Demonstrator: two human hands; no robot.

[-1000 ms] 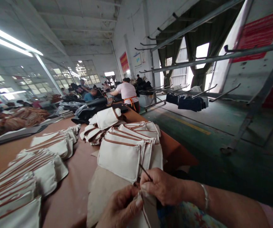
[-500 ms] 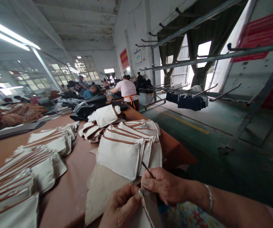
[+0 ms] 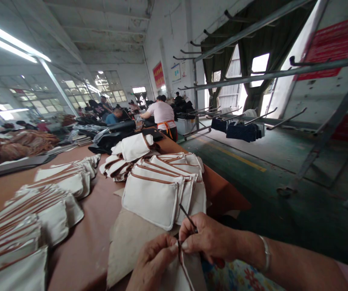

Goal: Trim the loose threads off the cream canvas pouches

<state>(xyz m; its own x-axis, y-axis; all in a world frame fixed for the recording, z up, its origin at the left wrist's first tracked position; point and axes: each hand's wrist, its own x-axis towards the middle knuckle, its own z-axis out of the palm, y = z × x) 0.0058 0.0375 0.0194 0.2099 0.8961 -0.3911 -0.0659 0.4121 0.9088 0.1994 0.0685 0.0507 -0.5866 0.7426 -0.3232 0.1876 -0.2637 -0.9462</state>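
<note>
At the bottom centre a white fabric pouch [image 3: 177, 276] with brown edging is held up by its top edge. My left hand [image 3: 156, 260] pinches that edge from the left, fingers closed. My right hand [image 3: 208, 238] is closed round a thin dark tool [image 3: 187, 215], whose shaft points up and left, and its fingertips also touch the pouch edge. A bit of red shows under the right palm. Just beyond the hands, a pile of similar white pouches [image 3: 149, 198] lies on a beige sheet [image 3: 128, 242].
Rows of white pouches [image 3: 54, 216] cover the left of the brown table [image 3: 92, 230]. Black items [image 3: 113, 135] lie farther back. A person [image 3: 162, 115] in an orange-tied apron leans over the table. A metal rack [image 3: 252, 74] stands at the right.
My right hand has turned slightly, and its fingertips have come down onto the pouch edge beside my left fingers. The red part below the right palm now shows.
</note>
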